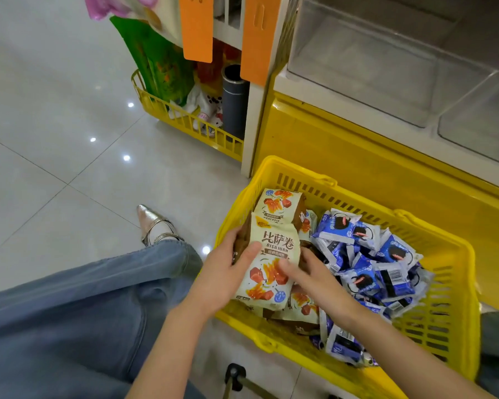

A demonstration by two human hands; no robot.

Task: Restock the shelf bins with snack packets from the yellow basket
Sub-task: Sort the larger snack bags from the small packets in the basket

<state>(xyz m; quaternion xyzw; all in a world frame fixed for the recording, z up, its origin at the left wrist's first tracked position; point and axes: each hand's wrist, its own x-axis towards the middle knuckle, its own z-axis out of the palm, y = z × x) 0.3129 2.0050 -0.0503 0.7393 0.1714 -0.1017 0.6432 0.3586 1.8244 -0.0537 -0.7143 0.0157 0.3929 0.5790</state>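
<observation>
Spreading across the left of the view, a glossy pale tiled floor (55, 125) shows pin-sharp light reflections, and a leg in soft blue denim (84, 312) stretches over it. To the right stands a shelf unit with a smooth yellow base (343, 156), carrying clear, hard-walled rectangular shelf bins (372, 67) on its cream ledge. Just before that base sits the yellow basket (455, 283), rigid plastic with slotted walls and a rolled rim. Inside, its right half is heaped with small crinkly blue snack packets (372, 254), and its left half holds puffy cream packets printed in orange and red. One cream packet (271, 272) is held upright over the basket's left side: the left hand (228, 272) grips its left edge, thumb across the front, while the right hand (314, 272) pinches its right edge, thumb on the printed face. A pointed metallic shoe (153, 226) rests on the tiles near the basket.
</observation>
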